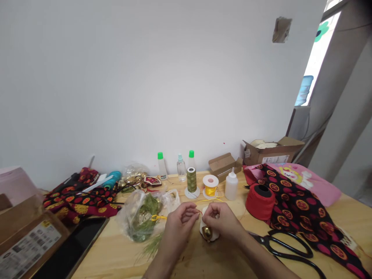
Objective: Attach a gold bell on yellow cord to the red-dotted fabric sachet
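My left hand (178,226) and my right hand (224,221) meet over the wooden table (116,252), both with fingers pinched. Between the fingertips runs a thin yellow and red cord (200,212). A small gold bell (207,232) hangs under my right hand, in front of a white object that I cannot make out. A yellow cord strand (158,217) trails left toward a clear plastic bag (139,217) holding green tassels.
Behind the hands stand an olive thread spool (191,180), a yellow cord spool (210,186), a white squeeze bottle (231,186) and small bottles. A red spool (260,201), patterned cloth (302,211) and black scissors (290,248) lie right. Cardboard boxes sit left and back right.
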### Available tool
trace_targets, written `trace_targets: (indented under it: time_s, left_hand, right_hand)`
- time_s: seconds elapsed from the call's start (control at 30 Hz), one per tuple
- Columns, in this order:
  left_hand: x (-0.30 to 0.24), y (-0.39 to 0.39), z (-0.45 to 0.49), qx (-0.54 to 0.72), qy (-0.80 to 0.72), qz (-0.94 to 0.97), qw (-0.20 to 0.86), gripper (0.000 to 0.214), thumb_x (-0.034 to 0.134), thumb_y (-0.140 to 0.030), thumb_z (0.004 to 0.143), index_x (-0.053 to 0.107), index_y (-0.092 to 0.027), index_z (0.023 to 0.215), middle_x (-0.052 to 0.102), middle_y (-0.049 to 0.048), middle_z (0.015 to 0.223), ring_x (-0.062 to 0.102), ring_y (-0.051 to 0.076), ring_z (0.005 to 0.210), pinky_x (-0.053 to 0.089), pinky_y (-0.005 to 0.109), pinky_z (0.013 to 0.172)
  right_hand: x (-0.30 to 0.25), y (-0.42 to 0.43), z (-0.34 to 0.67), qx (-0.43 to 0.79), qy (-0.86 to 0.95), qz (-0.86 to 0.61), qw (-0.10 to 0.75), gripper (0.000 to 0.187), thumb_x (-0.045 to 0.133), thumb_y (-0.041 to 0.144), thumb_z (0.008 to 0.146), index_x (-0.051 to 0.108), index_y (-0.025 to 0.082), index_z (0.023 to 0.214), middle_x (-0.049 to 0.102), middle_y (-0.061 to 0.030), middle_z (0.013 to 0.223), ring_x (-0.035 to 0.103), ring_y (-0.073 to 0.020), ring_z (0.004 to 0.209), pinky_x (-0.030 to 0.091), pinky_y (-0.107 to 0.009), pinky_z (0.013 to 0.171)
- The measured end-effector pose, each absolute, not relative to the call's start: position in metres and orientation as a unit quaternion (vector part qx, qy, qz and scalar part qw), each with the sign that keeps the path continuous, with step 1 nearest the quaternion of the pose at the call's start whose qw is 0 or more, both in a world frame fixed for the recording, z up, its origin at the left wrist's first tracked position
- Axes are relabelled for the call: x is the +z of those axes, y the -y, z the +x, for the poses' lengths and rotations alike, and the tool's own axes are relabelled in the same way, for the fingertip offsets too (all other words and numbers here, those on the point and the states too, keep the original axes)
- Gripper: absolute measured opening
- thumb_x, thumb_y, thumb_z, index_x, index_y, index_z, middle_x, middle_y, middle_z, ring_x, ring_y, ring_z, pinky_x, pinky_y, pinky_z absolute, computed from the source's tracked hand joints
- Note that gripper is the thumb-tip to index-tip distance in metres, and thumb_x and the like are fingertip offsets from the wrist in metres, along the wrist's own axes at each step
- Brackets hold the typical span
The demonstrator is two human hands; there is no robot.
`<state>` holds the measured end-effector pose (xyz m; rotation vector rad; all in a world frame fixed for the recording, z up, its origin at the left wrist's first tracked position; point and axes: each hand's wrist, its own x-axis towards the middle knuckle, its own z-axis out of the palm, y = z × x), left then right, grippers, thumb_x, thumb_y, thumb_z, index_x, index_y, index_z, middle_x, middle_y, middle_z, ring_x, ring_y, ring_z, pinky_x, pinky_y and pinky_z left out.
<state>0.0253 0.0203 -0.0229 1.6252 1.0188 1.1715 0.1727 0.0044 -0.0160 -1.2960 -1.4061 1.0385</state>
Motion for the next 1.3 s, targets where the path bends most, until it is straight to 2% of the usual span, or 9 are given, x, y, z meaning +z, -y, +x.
trace_targets:
  time_s: [0.33,1.3]
  left_hand:
    - [-0.0225,-0.0199,0.0250,0.452,-0.418,0.690,0.381,0.009,0.056,-0.022,0.070,0.058,-0.017,0.078,0.064,0.0014,0.072,0.061,0.014,0.070,0.049,0.024,0.066]
    - [-0.0196,-0.0213,0.0240,0.466,-0.434,0.670,0.382,0.011,0.056,-0.024,0.068,0.057,-0.016,0.076,0.064,0.0028,0.072,0.062,0.016,0.068,0.051,0.026,0.066]
  right_hand:
    - [-0.0173,-0.0045,0.1718,0.481,0.541,-0.511,0.463,0.013,0.062,0.020,0.052,0.052,0.014,0.048,0.048,0.0054,0.042,0.039,-0.0051,0.039,0.028,-0.016,0.039]
    - [-0.0148,-0.0048,0.1707,0.515,0.506,-0.508,0.469,0.009,0.059,0.019,0.052,0.053,0.013,0.050,0.051,0.0048,0.042,0.042,-0.0052,0.040,0.031,-0.016,0.039]
